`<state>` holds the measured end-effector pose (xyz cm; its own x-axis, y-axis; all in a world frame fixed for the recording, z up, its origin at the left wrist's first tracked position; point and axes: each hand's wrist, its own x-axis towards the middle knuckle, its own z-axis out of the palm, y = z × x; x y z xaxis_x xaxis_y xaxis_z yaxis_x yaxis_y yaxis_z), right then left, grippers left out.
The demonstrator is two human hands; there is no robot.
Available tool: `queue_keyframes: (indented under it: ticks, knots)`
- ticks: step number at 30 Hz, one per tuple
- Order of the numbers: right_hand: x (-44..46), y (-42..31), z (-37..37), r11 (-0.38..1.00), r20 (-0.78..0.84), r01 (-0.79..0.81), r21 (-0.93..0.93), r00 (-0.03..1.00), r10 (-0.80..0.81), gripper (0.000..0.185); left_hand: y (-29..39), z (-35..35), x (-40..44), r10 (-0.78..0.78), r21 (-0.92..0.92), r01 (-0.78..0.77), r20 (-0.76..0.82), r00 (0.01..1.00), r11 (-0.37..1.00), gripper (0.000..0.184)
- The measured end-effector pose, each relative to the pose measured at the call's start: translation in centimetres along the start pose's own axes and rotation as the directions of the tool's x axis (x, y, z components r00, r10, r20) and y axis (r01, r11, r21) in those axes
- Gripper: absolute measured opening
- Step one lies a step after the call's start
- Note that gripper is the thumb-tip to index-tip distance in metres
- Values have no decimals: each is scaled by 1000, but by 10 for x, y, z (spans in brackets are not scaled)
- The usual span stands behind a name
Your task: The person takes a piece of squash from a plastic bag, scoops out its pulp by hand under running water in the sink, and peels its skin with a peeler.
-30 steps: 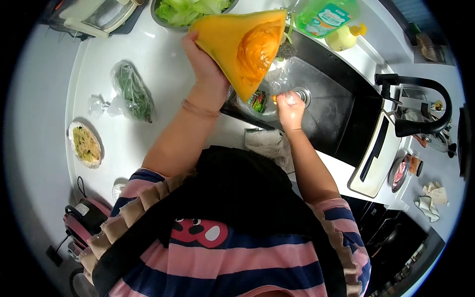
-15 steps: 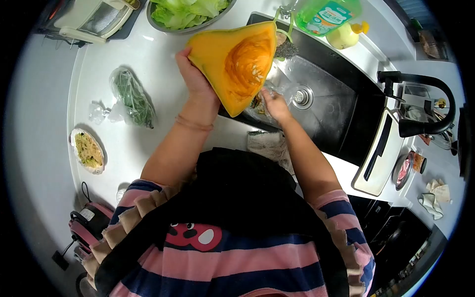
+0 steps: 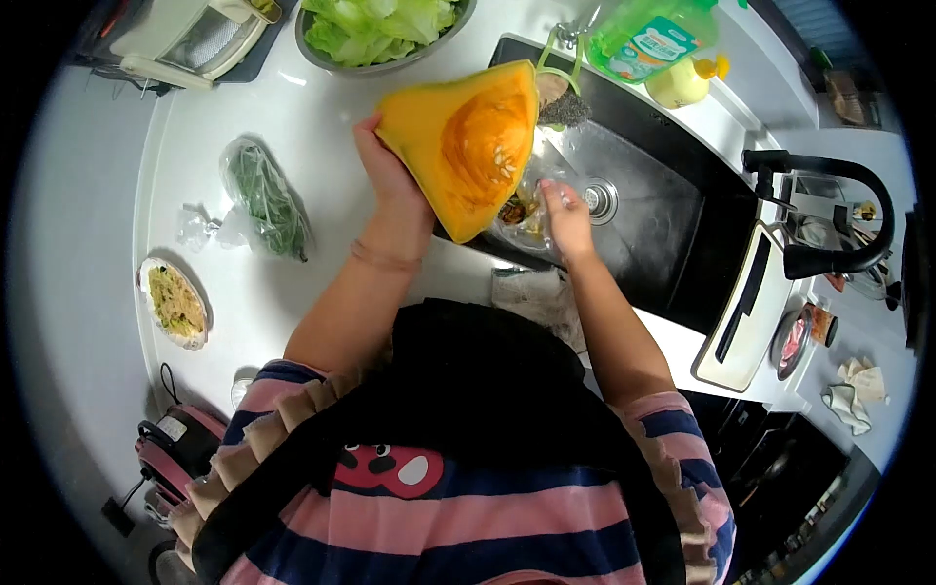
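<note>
Head view, and the left hand is holding up a big pumpkin wedge, thumb pressing at its edge and fingers clamping on the rind, mostly hiding underneath. That wedge is hovering over the near left edge of the black sink, its cut face turning up to the camera, orange hollow showing, a few pale seeds clinging inside! Just beside it, the right hand is pinching a clear plastic bag, fingers closing together on the film, dark scraps sitting inside. Around them, a grey cloth is lying at the sink's near edge, and a green bottle is standing at the far side. Over on the white table, lettuce is filling a bowl, bagged greens are lying left of the arm, and a plate is carrying food nearby.
</note>
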<state>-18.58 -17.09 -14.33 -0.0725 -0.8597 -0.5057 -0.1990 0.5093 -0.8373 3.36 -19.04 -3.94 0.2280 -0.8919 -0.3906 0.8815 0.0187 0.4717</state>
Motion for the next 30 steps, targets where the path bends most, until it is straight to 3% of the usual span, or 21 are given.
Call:
queue_keyframes:
  ticks: [3, 6, 8, 10, 12, 14, 18, 19, 20, 21, 22, 24, 25, 30]
  knots:
    - [-3, -7, -11, 888, -10, -76, 453, 996, 90, 23, 2, 2, -1, -6, -29, 5, -8, 1000, 1000, 51]
    - [-6, -13, -29, 820, 23, -135, 557, 989, 147, 28, 0, -2, -1, -26, -40, 26, 5, 1000, 999, 51]
    - [-22, -41, -34, 822, 43, -98, 561, 995, 89, 33, -1, 4, -6, -26, -33, 25, -7, 1000, 999, 51]
    - [-36, -67, -37, 672, 73, -91, 735, 996, 55, 32, -2, 8, -8, -28, -30, 28, -17, 999, 999, 51]
    - [-43, -87, -40, 641, 115, -124, 758, 992, 55, 35, -5, 8, -7, -52, -64, 50, -25, 998, 997, 52]
    - [-48, -102, -35, 640, 47, -7, 768, 998, -45, 34, -11, 10, -8, -59, -73, 57, -27, 998, 996, 52]
    - [-56, -125, 5, 788, -150, 372, 491, 927, -345, 16, -22, 21, -14, -100, -98, 101, 10, 995, 990, 52]
    - [-53, -125, 14, 767, -231, 611, 195, 789, -569, 13, -25, 25, -16, -100, -98, 101, 12, 995, 990, 52]
    - [-52, -126, 21, 632, -223, 765, -126, 599, -769, 11, -28, 29, -19, -101, -100, 100, -8, 995, 990, 51]
    - [-56, -129, 28, 575, -226, 799, -174, 536, -813, 10, -29, 33, -20, -100, -102, 97, -29, 995, 990, 50]
    - [-58, -130, 27, 574, -223, 801, -172, 536, -814, 10, -30, 36, -21, -97, -103, 93, -30, 995, 990, 50]
    - [-58, -131, 24, 389, -3, 871, -299, 407, -913, 11, -28, 40, -20, -74, -100, 72, -10, 997, 992, 48]
    - [-56, -131, 19, 266, 100, 924, -275, 303, -948, 10, -26, 40, -20, -71, -102, 69, -11, 997, 992, 48]
    - [-66, -131, 10, 158, 188, 951, -266, 212, -959, 10, -22, 46, -28, -140, -105, 140, 5, 990, 985, 46]
